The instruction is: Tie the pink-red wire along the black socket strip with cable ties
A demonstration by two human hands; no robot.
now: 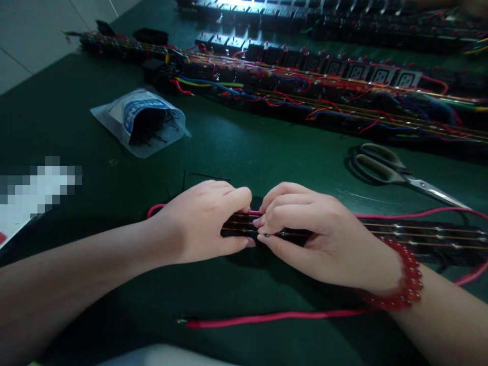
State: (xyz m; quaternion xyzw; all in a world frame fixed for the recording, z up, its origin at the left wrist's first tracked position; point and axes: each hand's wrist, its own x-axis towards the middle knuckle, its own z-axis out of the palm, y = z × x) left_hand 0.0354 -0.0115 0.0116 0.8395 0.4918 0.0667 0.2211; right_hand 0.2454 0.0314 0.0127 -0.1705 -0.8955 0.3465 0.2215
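My left hand [208,218] is wrapped around a long black strip [450,239] that has thin copper-coloured rods and solder points along its top. Close beside it, my right hand [308,226] pinches with thumb and fingertips over the same strip. A tiny dark bit shows at those fingertips, too small to name. Along the strip's far edge runs a red wire [404,212], passing under both hands. It loops round at the right, and a red wire length [274,317] with a bare metal end lies in front of me.
An open plastic bag [145,122] of black cable ties lies beyond my left hand, with loose black ties [209,176] nearer. Scissors [404,173] rest at the right. Wired socket strips [305,86] stretch across the back of the green table [244,147]. A pixelated white item sits at left.
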